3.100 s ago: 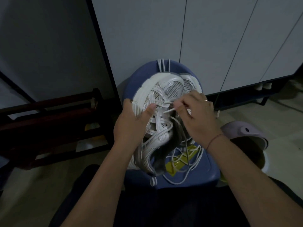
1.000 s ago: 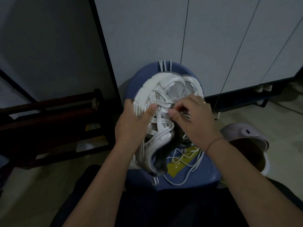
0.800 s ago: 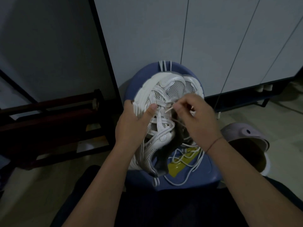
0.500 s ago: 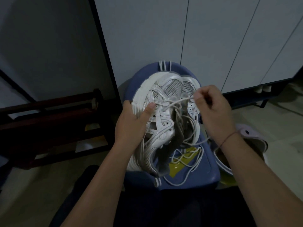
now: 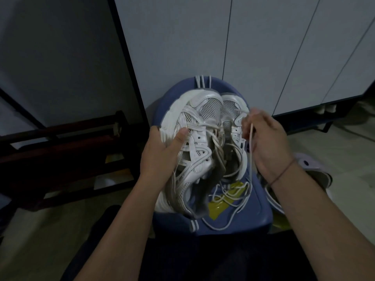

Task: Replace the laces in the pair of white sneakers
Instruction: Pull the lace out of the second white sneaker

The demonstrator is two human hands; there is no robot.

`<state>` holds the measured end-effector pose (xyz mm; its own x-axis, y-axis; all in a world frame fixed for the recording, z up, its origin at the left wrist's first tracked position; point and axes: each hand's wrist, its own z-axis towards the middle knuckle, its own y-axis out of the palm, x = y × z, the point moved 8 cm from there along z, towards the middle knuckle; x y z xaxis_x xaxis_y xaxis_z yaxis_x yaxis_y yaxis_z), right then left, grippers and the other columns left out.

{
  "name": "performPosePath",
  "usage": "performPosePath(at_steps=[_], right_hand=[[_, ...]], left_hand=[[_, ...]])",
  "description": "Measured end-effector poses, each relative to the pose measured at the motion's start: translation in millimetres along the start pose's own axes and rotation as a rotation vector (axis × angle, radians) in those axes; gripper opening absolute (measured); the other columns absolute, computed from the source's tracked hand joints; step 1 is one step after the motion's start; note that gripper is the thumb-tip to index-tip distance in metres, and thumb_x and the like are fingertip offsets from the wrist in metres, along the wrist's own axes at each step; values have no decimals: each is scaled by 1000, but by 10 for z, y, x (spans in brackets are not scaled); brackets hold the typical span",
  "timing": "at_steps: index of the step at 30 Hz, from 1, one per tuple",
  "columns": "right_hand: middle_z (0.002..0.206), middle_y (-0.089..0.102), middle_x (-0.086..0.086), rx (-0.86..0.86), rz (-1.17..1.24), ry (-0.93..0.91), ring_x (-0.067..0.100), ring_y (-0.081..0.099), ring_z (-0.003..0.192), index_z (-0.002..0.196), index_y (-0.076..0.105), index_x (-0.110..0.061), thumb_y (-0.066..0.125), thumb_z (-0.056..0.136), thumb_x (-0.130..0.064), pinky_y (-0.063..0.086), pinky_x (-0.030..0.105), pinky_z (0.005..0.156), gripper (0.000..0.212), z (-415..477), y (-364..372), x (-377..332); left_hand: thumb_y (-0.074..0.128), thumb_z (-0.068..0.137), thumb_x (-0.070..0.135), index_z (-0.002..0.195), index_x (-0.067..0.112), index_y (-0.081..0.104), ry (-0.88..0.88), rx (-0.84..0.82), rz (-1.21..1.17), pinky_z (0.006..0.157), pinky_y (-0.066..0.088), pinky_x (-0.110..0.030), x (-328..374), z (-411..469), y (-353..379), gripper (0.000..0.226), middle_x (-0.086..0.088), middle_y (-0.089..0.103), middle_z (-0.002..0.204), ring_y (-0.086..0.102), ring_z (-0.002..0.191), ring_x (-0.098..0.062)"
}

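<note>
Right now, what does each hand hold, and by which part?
Left hand grips a sneaker by its sole edge; right hand pinches a lace, which hangs below.

Right hand (image 5: 267, 147) has drawn a lace (image 5: 250, 153) out and away from the sneaker (image 5: 194, 138).
3 seconds ago this hand pinched the lace tip right at the sneaker's eyelets. It has since swung out to the right, past the second sneaker (image 5: 233, 110). 0.5 seconds ago the lace stretched sideways from the eyelets; now it drops straight down from the fingertips (image 5: 246, 126) toward the loose laces (image 5: 229, 197) on the blue stool (image 5: 257, 218).
</note>
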<state>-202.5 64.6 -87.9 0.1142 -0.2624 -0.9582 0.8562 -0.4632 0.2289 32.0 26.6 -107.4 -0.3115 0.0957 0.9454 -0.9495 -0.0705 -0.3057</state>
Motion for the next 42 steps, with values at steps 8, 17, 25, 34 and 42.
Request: performPosePath(at_steps=[8,17,25,34,42], right_hand=[[80,57,-5,-233,-470,-319,-2,50,70,82,55,-25,60,91,-18,39,7,67,12,-194,279,-159],[79,52,-3,-248,-746,-479,5,48,71,72,55,-22,66,85,-30,40,16,67,19,-236,399,-209],[58,45,-4,-16,-284,-109,10,38,58,64,49,-20,57,93,-21,36,26,58,30,29,-59,-46],[87,47,-8,-171,-899,-576,10,43,87,79,51,-30,44,86,-51,34,30,79,23,-266,392,-233],[55,53,-10,199,-302,-194,11,47,60,59,58,-26,56,92,-25,42,32,64,33,72,-303,-184]], left_hand=[[65,87,47,107,23,55,-14,-33,-78,72,46,-14,46,-26,67,33,18,62,99,58,89,6],[62,86,55,107,19,50,61,-47,120,80,50,-34,107,-116,122,43,17,60,93,61,90,-9],[65,87,46,105,26,54,22,-33,-32,63,44,-4,75,-47,55,29,23,60,93,56,76,17],[61,87,55,107,21,48,72,-36,138,81,50,-34,131,-72,106,42,19,58,92,61,91,-13],[64,85,53,113,23,54,4,8,0,87,48,-31,25,2,-17,43,20,60,101,61,98,-6]])
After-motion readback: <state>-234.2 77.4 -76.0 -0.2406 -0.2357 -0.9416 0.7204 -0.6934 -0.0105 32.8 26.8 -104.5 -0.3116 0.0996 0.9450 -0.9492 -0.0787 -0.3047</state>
